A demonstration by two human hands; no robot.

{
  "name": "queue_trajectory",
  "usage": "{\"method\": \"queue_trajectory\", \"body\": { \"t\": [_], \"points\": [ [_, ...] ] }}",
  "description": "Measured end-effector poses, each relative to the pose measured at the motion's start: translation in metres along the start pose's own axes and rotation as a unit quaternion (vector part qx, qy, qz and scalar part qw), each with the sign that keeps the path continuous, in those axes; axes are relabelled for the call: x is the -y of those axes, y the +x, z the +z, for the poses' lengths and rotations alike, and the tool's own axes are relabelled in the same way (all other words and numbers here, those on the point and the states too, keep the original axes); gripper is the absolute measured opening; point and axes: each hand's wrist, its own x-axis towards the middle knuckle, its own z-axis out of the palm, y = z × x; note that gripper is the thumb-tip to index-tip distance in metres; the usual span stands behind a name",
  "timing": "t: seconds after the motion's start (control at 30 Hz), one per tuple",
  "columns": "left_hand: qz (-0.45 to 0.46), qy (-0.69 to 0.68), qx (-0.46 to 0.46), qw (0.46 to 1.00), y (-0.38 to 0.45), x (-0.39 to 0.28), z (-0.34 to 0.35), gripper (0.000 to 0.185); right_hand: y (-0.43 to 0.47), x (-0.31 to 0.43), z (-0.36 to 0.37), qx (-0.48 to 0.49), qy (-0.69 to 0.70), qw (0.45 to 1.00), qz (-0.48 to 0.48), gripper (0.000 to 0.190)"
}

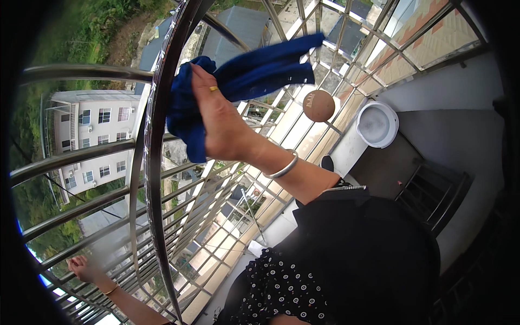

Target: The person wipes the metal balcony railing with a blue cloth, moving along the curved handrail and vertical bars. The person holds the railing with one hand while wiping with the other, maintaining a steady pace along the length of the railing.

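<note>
My right hand, with a gold ring and a silver bangle at the wrist, grips a bunched dark-blue cloth. Two long strips of the cloth trail away to the upper right. Its bunched part lies against a dark curved handrail that carries small white marks; whether it wraps the rail is hidden. At the lower left, my left hand has curled fingers beside a metal bar of the window cage. Blur hides whether those fingers hold the bar.
A white bucket holding cloudy liquid stands beside the cage. A brown ball bearing writing rests on the cage's lower bars. A thin pole leans near the ledge. Beyond the bars, far below, are roofs and a white building.
</note>
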Motion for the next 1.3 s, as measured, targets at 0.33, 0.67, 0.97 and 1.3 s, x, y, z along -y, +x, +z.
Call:
{"method": "queue_trajectory", "body": {
  "t": [0.33,0.67,0.97,1.3],
  "points": [
    [-0.05,-0.037,0.034,0.997,-0.023,-0.021,0.024,0.037,0.025,-0.016,0.037,-0.165,-0.135,0.976,0.039,0.054],
    [-0.05,0.006,0.007,0.999,-0.01,-0.018,0.014,0.037,-0.009,-0.136,0.042,-0.169,-0.168,0.971,0.024,0.028],
    [-0.029,-0.032,0.014,0.999,-0.029,-0.019,0.032,0.033,-0.088,-0.233,0.013,-0.066,-0.214,0.96,0.167,0.04],
    [-0.016,-0.042,0.066,0.997,-0.012,-0.008,0.013,0.041,-0.138,-0.193,-0.066,-0.232,0.314,0.795,0.465,0.014]
  ]
}}
